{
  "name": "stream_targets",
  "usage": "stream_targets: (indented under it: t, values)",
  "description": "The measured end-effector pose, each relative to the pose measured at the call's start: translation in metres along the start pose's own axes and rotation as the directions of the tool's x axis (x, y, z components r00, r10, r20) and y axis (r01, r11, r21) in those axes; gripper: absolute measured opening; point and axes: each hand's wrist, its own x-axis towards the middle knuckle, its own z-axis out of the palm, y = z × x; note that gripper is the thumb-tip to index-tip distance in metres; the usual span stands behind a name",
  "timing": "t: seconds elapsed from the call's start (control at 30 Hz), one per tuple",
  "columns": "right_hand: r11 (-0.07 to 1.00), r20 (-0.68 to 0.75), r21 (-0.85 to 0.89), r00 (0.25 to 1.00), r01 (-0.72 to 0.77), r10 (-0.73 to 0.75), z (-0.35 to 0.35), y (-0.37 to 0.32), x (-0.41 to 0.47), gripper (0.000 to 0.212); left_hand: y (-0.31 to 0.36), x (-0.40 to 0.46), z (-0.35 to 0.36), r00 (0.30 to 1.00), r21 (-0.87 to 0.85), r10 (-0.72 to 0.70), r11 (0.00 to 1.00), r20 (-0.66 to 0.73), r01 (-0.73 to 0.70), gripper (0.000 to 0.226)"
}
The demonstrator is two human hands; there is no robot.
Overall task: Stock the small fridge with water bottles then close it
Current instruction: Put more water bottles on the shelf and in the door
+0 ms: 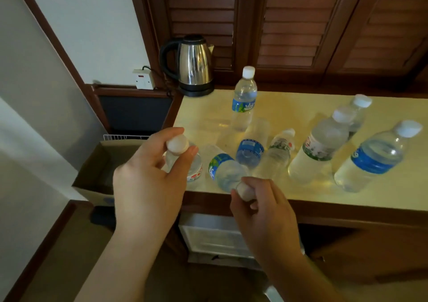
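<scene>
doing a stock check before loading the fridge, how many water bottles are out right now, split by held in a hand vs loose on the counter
Held, one in the left hand and one in the right hand: 2
Loose on the counter: 6
Total water bottles: 8

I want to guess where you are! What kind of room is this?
Probably a hotel room. An electric kettle stands at the back of a counter full of water bottles, a small fridge is built in below, and louvred wooden doors stand behind.
</scene>
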Motion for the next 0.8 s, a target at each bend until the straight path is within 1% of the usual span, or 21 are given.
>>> stream_targets:
  t: [0.1, 0.2, 0.27, 0.37, 0.47, 0.53, 0.6, 0.7, 0.8]
  values:
    - [0.996, -0.009, 0.093, 1.0, 0.013, -0.013, -0.036, 0.002, -0.028, 0.024, 0.01, -0.057, -0.021, 0.998, -0.083, -0.058, 0.995, -0.026, 0.055, 0.034]
    - [0.987, -0.004, 0.157, 1.0, -0.03, 0.031, -0.071, -0.002, -0.06, 0.024, 0.015, -0.117, -0.037, 0.995, -0.1, -0.061, 0.994, -0.078, 0.053, 0.033]
    - [0.982, 0.017, 0.187, 0.999, -0.042, 0.04, -0.086, -0.002, -0.083, 0.024, 0.01, -0.156, -0.038, 0.996, -0.083, -0.065, 0.995, -0.059, 0.06, 0.034]
    - [0.986, 0.092, 0.159, 0.995, -0.047, 0.033, -0.089, 0.01, -0.125, 0.023, -0.008, -0.21, -0.029, 0.992, -0.072, -0.128, 0.989, 0.003, 0.128, 0.033]
    - [0.983, 0.265, 0.107, 0.957, -0.148, 0.115, -0.07, 0.035, -0.174, 0.022, -0.035, -0.252, -0.01, 0.982, -0.021, -0.173, 0.984, 0.077, 0.175, 0.032]
    - [0.971, 0.374, 0.045, 0.905, -0.235, 0.202, -0.05, 0.056, -0.208, 0.021, -0.058, -0.274, 0.008, 0.964, -0.004, -0.244, 0.969, 0.11, 0.245, 0.03]
    - [0.961, 0.45, -0.025, 0.855, -0.277, 0.258, -0.026, 0.082, -0.239, 0.02, -0.089, -0.293, 0.03, 0.944, 0.018, -0.296, 0.955, 0.148, 0.297, 0.03]
    - [0.956, 0.518, -0.104, 0.805, -0.275, 0.288, 0.017, 0.127, -0.279, 0.022, -0.142, -0.317, 0.071, 0.897, 0.034, -0.384, 0.922, 0.219, 0.386, 0.029]
    - [0.93, 0.534, -0.163, 0.763, -0.33, 0.364, 0.07, 0.172, -0.312, 0.023, -0.202, -0.335, 0.122, 0.852, 0.025, -0.434, 0.894, 0.293, 0.447, 0.029]
